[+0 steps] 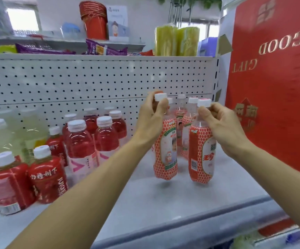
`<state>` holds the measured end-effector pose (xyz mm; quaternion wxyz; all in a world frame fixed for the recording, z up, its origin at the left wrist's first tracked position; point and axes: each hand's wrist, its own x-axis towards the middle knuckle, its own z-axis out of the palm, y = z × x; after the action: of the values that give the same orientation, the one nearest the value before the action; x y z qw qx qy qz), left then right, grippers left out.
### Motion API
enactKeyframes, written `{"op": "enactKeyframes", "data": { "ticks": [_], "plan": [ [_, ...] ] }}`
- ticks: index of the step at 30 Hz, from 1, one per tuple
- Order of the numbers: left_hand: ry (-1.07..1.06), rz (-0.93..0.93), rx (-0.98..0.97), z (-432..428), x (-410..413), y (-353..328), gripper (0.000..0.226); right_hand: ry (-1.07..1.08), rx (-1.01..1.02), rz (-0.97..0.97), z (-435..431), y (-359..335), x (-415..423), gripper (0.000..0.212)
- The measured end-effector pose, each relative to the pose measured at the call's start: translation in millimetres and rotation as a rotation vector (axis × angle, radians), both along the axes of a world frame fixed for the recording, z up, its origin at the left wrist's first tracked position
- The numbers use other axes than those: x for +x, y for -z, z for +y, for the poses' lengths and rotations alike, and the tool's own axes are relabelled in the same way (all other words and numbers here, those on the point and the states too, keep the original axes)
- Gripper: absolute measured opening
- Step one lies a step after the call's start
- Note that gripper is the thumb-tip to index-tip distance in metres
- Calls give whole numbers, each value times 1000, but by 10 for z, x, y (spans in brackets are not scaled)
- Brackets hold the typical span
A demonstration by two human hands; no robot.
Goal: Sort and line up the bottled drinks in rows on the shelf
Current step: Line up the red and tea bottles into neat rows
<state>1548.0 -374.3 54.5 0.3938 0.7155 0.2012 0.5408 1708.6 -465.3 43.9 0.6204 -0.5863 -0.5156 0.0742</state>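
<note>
The left bottle is pinched at the neck, just under its white cap, by the curled fingers of the left hand. The right bottle is held likewise by the right hand. Both hang below the fingers, seemingly just clear of the shelf, with matching bottles close behind. They are judged full, stiff and fairly heavy. The sleeves look slick, so the neck ridge is favoured.
</note>
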Motion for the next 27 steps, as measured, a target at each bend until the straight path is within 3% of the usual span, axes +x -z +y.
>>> {"op": "enactKeyframes", "data": {
  "ticks": [3,8,12,17,21,24,27],
  "plan": [
    [-46,13,10,94,302,74,13,-25,-21,-2,150,32,223,30],
    [-114,66,40,189,539,261,29,-81,-55,-3,312,106,417,30],
    [-124,140,32,244,597,287,29,-111,-77,-13,363,130,472,24],
    [-193,209,30,115,541,378,55,-112,-95,-116,320,189,428,52],
    [-237,262,-1,-175,373,526,69,28,1,-273,217,317,314,72],
    [-336,316,28,-384,135,623,69,73,212,-444,95,389,120,63],
    [-418,315,52,-516,-231,742,62,-87,304,-514,25,465,-203,52]
  ]
}}
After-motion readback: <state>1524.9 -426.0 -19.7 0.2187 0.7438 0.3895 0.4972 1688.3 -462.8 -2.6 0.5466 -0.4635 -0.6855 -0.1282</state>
